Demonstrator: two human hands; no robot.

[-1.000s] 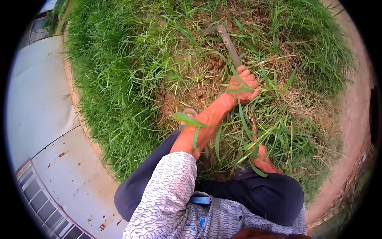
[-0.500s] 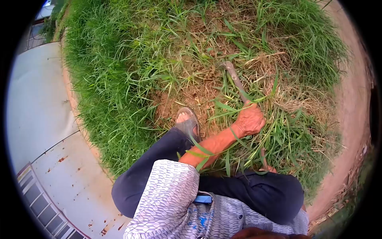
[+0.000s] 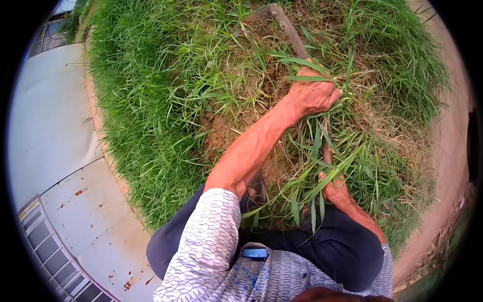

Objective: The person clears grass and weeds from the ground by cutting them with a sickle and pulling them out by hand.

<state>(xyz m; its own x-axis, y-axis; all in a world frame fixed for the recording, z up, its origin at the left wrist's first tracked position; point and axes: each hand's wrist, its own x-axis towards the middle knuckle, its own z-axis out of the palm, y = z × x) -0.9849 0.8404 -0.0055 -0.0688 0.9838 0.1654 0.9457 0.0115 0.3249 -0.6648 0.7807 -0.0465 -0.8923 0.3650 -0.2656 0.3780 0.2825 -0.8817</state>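
Note:
My left hand [image 3: 314, 93] is closed round the wooden handle of a hoe [image 3: 290, 31], at the upper middle of the head view. Long grass blades [image 3: 314, 78] lie across its knuckles; whether it grips them too I cannot tell. At the top, the hoe's thin, dull metal head points left and lies partly among the grass. Lower down, my right hand [image 3: 334, 186] is wrapped round the lower end of the handle beside my right knee, partly covered by hanging blades. Cut or loose grass [image 3: 372, 161] is heaped to the right of the handle.
Tall green grass [image 3: 136, 105] grows at left and upper right. Bare brown soil [image 3: 216, 133] shows in the middle, near my sandalled foot [image 3: 257, 189]. Dry straw [image 3: 387, 121] lies right. A pale rust-spotted panel [image 3: 55, 110] borders the left, a dirt path [image 3: 448, 116] the right.
Both hands and the hoe have moved forward, up the view, and the hoe's head is now near the top edge. My right hand has come out from behind the knee.

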